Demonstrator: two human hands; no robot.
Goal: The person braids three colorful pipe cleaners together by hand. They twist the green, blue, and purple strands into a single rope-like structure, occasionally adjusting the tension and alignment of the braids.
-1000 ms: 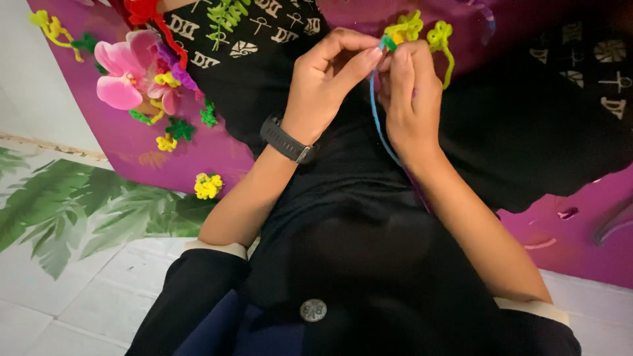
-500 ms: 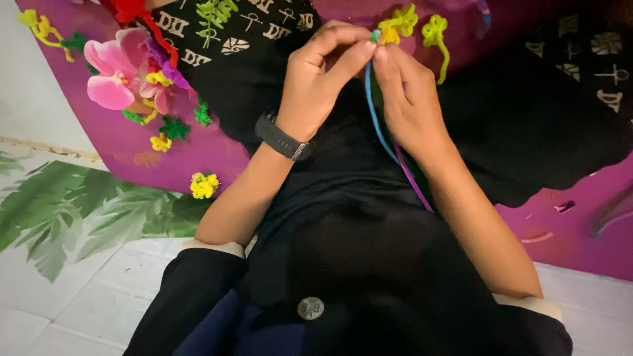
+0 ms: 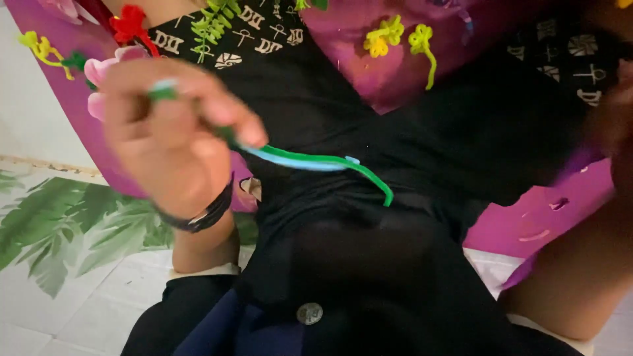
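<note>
Head view: the person sits on a patterned floor (image 3: 72, 264) with a magenta cloth (image 3: 547, 217) spread across the lap.
Left hand (image 3: 168, 132): blurred, fingers closed, pinching one end of a green pipe cleaner (image 3: 316, 161).
Pipe cleaner: juts rightward above the lap, a pale blue strand alongside it, tip curling down.
Right hand (image 3: 616, 125): at frame edge; grip cannot be told.
Technique: a firm pinch near the end likely keeps both strands aligned.
Nearby: yellow pipe-cleaner flowers (image 3: 389, 36) on the cloth.
</note>
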